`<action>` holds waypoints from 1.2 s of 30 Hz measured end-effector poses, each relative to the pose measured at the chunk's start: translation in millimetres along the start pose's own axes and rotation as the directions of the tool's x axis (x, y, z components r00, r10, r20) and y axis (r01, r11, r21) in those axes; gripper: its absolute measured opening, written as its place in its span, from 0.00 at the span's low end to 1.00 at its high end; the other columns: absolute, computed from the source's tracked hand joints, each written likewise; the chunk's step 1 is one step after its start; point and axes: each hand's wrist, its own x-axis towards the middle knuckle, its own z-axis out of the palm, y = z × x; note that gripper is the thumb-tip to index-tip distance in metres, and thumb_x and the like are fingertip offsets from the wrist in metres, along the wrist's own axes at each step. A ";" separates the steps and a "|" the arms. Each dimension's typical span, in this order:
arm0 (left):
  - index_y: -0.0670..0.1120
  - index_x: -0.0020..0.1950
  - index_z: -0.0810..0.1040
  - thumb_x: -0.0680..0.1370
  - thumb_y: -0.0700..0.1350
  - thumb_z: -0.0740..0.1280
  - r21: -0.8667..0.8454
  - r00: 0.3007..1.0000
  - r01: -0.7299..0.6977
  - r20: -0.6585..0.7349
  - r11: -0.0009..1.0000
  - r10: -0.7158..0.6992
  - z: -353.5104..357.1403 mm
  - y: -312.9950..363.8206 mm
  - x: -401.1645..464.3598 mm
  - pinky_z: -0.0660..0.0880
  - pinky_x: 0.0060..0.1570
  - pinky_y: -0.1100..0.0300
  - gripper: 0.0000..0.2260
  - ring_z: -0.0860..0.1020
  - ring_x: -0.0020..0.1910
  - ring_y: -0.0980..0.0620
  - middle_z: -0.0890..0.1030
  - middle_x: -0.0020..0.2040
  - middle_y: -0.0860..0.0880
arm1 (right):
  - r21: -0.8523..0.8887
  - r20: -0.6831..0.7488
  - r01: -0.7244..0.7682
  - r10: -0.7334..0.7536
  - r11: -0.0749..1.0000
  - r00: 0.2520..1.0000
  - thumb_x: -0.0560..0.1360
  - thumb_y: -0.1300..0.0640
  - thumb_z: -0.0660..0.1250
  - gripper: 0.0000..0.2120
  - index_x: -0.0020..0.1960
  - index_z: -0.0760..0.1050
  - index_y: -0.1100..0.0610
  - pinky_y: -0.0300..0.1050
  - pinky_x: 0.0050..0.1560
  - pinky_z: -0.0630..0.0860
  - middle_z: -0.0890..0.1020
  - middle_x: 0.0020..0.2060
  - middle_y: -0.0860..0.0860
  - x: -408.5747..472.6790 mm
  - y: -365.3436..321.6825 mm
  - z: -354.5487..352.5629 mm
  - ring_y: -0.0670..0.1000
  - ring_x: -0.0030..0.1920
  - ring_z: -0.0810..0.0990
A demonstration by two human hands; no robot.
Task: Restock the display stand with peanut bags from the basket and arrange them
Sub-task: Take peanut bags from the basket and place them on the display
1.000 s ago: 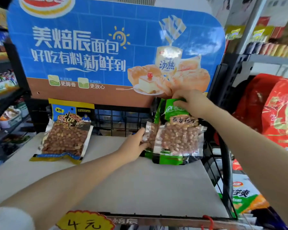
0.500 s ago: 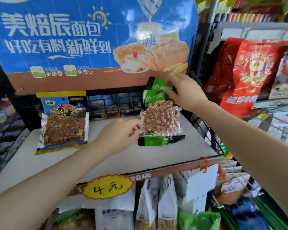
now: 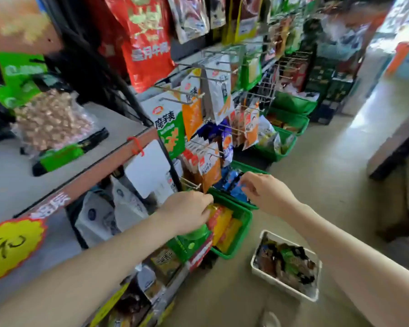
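Shop aisle, pale floor, snack racks along the left. Display stand shelf (image 3: 14, 185): one green-topped peanut bag (image 3: 50, 123) propped upright at the back edge, face outward, likely so the label reads from the aisle. White basket (image 3: 285, 267) on the floor, lower right, holding mixed dark and green bags, set within reach of the stand. Left hand (image 3: 187, 212): fingers loosely curled, holding nothing visible, above a green crate (image 3: 242, 228) of orange packets. Right hand (image 3: 267, 193): loosely curled, empty, well above the basket.
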 end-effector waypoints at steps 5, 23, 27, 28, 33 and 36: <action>0.44 0.54 0.73 0.79 0.47 0.56 -0.039 0.961 -0.080 0.262 0.996 0.087 85.7 65.5 89.3 0.75 0.40 0.51 0.10 0.77 0.48 0.42 0.79 0.50 0.44 | 0.082 0.164 -0.349 0.333 0.934 0.929 0.76 0.56 0.60 0.09 0.54 0.74 0.55 0.45 0.45 0.73 0.77 0.43 0.49 -82.6 131.1 34.1 0.54 0.49 0.78; 0.46 0.59 0.74 0.77 0.45 0.57 -0.132 0.666 0.418 0.717 0.899 -0.204 466.2 178.2 318.5 0.74 0.52 0.53 0.12 0.76 0.56 0.43 0.78 0.58 0.44 | -0.028 0.691 -0.798 0.589 0.602 0.419 0.75 0.58 0.58 0.05 0.42 0.70 0.52 0.47 0.49 0.73 0.80 0.54 0.58 -167.8 467.9 273.7 0.59 0.55 0.77; 0.43 0.56 0.72 0.77 0.42 0.56 -0.113 0.615 0.405 0.767 0.907 -0.180 555.3 161.3 358.1 0.72 0.53 0.51 0.10 0.75 0.57 0.41 0.76 0.59 0.40 | -0.031 0.654 -0.813 0.627 0.581 0.423 0.77 0.57 0.57 0.19 0.67 0.63 0.57 0.51 0.54 0.75 0.77 0.60 0.58 -154.1 506.5 356.3 0.59 0.60 0.76; 0.43 0.57 0.71 0.77 0.41 0.57 -0.106 0.613 0.400 0.769 0.910 -0.180 578.0 157.5 367.7 0.73 0.53 0.51 0.10 0.75 0.57 0.41 0.75 0.60 0.40 | -0.029 0.648 -0.811 0.629 0.584 0.429 0.78 0.57 0.57 0.20 0.69 0.62 0.56 0.52 0.55 0.75 0.76 0.62 0.57 -150.9 516.5 381.5 0.59 0.61 0.75; 0.44 0.68 0.63 0.78 0.40 0.57 -0.109 0.753 0.325 0.630 0.939 -0.187 674.0 140.1 405.8 0.70 0.57 0.49 0.18 0.68 0.64 0.44 0.67 0.67 0.45 | 0.014 0.649 -0.778 0.586 0.628 0.485 0.79 0.59 0.55 0.17 0.68 0.65 0.55 0.55 0.56 0.75 0.74 0.63 0.56 -141.2 559.8 507.5 0.58 0.60 0.73; 0.42 0.71 0.60 0.78 0.38 0.57 -0.126 0.838 0.193 0.536 0.973 -0.097 705.5 134.5 414.5 0.65 0.66 0.52 0.21 0.60 0.71 0.47 0.63 0.72 0.45 | 0.003 0.633 -0.741 0.573 0.671 0.521 0.80 0.51 0.54 0.17 0.66 0.66 0.57 0.54 0.55 0.74 0.75 0.60 0.57 -146.0 568.1 550.2 0.59 0.59 0.73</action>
